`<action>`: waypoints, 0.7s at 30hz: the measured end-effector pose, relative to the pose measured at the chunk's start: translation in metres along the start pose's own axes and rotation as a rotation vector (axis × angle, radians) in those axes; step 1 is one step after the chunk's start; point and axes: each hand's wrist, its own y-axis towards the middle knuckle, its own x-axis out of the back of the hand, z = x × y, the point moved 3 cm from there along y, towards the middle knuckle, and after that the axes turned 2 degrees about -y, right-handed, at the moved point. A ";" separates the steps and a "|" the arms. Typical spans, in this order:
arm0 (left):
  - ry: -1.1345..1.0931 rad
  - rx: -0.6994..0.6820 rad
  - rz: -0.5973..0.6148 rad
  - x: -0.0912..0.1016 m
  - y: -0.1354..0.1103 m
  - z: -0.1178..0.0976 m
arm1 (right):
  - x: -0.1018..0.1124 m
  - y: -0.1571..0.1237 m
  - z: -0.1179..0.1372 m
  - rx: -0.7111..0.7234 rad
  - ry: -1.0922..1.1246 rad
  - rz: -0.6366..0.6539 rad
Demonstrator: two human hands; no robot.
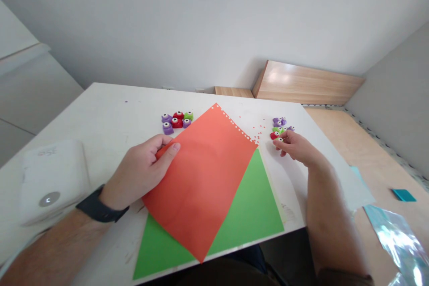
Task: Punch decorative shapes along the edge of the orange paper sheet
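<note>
My left hand (147,161), a dark band on its wrist, pinches the left edge of an orange sheet of paper (208,174) between thumb and fingers. Small holes run along the sheet's upper right edge. Under it lies a green sheet (254,205). On the right, my right hand (295,146) closes its fingertips on a small green paper punch (279,140) with an eye on top. It sits at the near side of a cluster of similar purple, green and red punches (277,121). Tiny orange paper bits (259,133) lie between the sheet and that cluster.
A second group of eyed punches (177,122) stands behind the sheet's left side. At left on the white table (114,111) lies a white device (53,178). A wooden headboard (304,82) stands behind right; shiny plastic wrapping (402,237) and a teal item (404,195) lie beyond the table's right side.
</note>
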 end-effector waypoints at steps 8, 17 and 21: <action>-0.019 -0.002 0.008 0.000 0.000 0.001 | 0.003 0.009 -0.007 0.119 -0.416 -0.209; -0.031 -0.002 0.054 -0.004 0.000 0.000 | 0.006 0.003 0.009 0.082 -0.226 -0.449; -0.050 -0.010 0.061 -0.007 0.000 0.001 | -0.003 0.004 0.016 0.160 -0.046 -0.481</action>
